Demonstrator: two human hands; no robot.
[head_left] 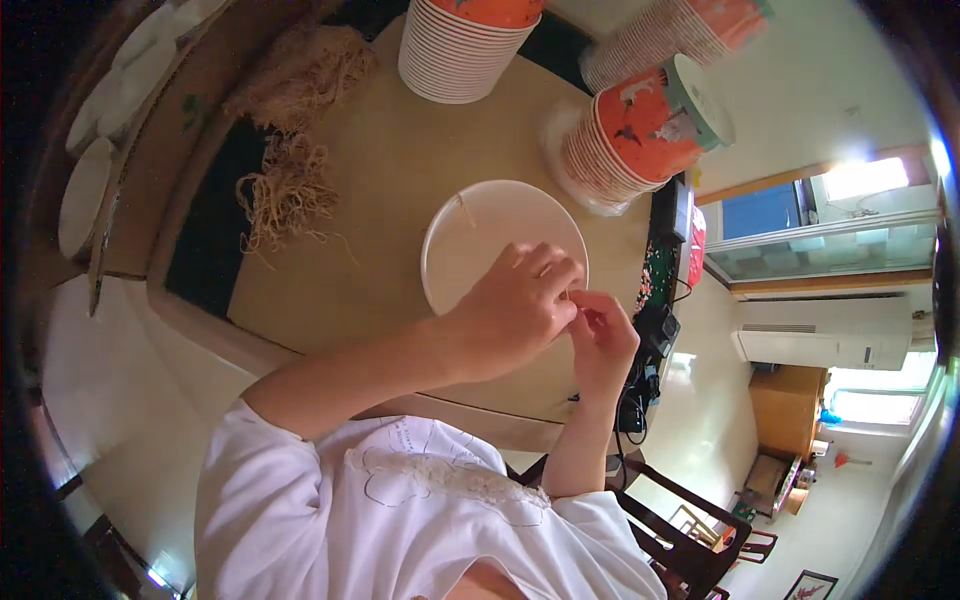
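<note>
My left hand (520, 305) and my right hand (602, 338) meet over the near right part of a round white tub (445, 235). Their fingertips are pinched together and almost touching. Whatever sits between the fingers is too small and hidden to name. A short piece of tan string (465, 208) lies by the tub's far left rim. To the left, a tangled bunch of tan strings (290, 190) spreads over the table.
Stacked paper tubs (465, 50) stand at the far edge. An orange tub stack (645, 125) in clear plastic is at the right, with another wrapped stack (660, 45) behind. Black devices with cables (655, 335) line the right edge. An open cardboard box (140, 170) flanks the left.
</note>
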